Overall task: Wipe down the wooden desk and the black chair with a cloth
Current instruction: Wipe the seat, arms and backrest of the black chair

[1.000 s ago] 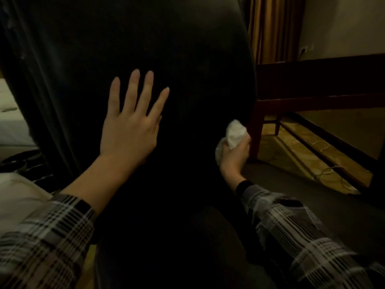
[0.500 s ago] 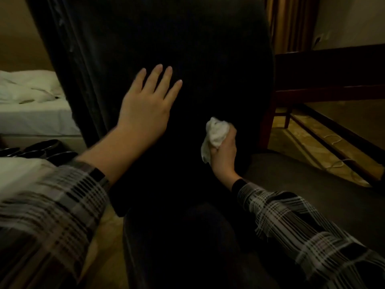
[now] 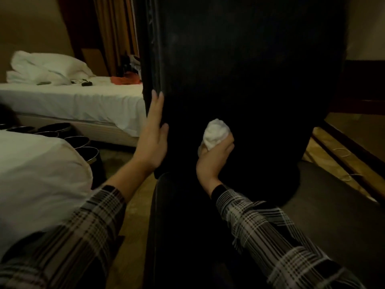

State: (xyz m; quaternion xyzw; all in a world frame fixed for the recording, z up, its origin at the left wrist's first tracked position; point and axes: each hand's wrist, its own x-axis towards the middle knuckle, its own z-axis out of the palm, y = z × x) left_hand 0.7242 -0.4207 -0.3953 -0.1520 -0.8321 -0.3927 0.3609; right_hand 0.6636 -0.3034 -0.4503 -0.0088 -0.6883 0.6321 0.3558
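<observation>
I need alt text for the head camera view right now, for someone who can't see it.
A right hand presses a balled white cloth against the lower backrest of a black chair, while the left hand holds the backrest's left edge. Two white beds and dark bins sit to the left.

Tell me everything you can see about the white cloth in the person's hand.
The white cloth is bunched into a rounded wad, soft and crumpled, looking like thin fabric or tissue. The right hand grips it from below, fingers curled round its lower part, so that the top bulges out above them and a small fold hangs at the left. It is held against the lower front of the black chair backrest, just above the seat. Whether it is wet cannot be told in this dim light.
</observation>
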